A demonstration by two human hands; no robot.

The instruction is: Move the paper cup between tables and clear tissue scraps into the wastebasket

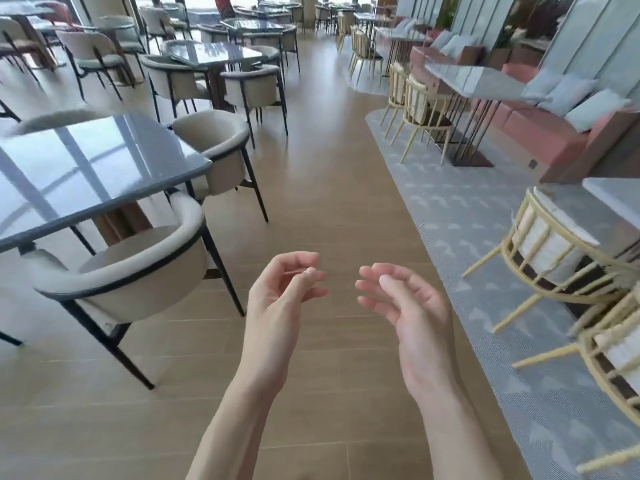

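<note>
Loosely curled left hand (282, 289), right hand (403, 299)

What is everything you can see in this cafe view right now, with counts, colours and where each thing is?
Glossy table: one near, dark grey-blue, left; more behind.
Padded chairs: two at that table, beige with black legs; others farther back.
Spindle chairs: several, pale yellow, along the right.
Bench seat: one, pink, right wall, with pale blue cushions.
Carpet: grey patterned, right.
Floor: brown wood, centre.
Paper cup, tissue, wastebasket: none visible.
Left hand: fingers loosely curled, seems to pinch something thin.
Right hand: relaxed, holding nothing.
</note>
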